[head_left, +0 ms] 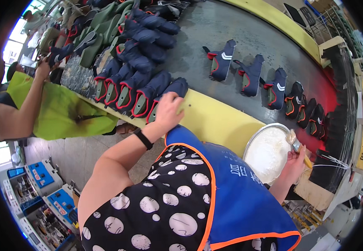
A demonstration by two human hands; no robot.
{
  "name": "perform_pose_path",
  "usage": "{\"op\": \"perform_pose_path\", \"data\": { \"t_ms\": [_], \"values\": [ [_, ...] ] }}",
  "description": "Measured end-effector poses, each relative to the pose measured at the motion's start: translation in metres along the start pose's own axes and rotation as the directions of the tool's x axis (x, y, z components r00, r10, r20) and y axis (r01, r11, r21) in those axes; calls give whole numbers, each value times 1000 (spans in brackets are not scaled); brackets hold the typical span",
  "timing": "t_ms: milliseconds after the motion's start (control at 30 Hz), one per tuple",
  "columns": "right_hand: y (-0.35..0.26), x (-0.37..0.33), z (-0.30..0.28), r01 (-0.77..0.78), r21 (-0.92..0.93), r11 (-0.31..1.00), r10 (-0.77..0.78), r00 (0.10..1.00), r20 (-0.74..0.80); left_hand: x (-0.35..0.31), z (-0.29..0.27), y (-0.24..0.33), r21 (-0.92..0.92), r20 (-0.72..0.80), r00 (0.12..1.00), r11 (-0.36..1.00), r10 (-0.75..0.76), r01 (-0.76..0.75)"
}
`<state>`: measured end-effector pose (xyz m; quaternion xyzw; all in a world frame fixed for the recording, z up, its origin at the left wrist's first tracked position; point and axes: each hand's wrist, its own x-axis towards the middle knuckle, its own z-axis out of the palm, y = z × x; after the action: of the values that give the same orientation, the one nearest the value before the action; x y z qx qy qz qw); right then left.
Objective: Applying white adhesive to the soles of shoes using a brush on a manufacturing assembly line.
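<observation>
My left hand point(171, 109) is closed on a navy shoe upper point(179, 86) with red trim, the last in a row standing on the yellow ledge. Part of that upper is hidden behind my fingers. In my right hand point(293, 166) is a flat brush point(295, 142) with a wooden handle, its bristles pointing up over the far right rim of a metal bowl point(248, 144). White paste point(267, 151) fills much of the bowl. Beside my left hand, more navy uppers point(125, 93) stand close together, with grey-green forms inside them.
Several spaced uppers point(251, 76) stand on a grey conveyor belt point(252, 35), leading right to dark curtain strips point(343, 79) and a red glow. Green forms point(102, 35) and stacked uppers crowd the far left. A co-worker in a green apron point(60, 108) handles a shoe there. Blue-and-white machines point(43, 173) stand lower left.
</observation>
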<state>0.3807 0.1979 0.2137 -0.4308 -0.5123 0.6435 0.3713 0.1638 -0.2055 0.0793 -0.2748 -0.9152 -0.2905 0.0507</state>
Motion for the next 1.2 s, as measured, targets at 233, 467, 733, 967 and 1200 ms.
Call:
{"op": "perform_pose_path", "data": {
  "t_ms": [233,467,733,967,1200],
  "values": [
    [-2,-14,33,-44,24,999,38,977,211,-54,-9,-37,47,-191,855,865,-482,499],
    [8,-25,20,-92,53,994,80,977,196,-47,17,-6,254,-40,879,846,-475,468],
    [11,-31,-14,-202,220,954,179,976,119,-30,44,-5,-170,344,859,875,-378,453],
    [43,-36,-66,-217,137,966,220,976,-3,-24,47,-40,-278,345,891,875,-295,397],
    [100,-38,-77,263,-685,680,-293,953,74,-2,59,-38,-317,505,824,833,-256,453]
  ]
}}
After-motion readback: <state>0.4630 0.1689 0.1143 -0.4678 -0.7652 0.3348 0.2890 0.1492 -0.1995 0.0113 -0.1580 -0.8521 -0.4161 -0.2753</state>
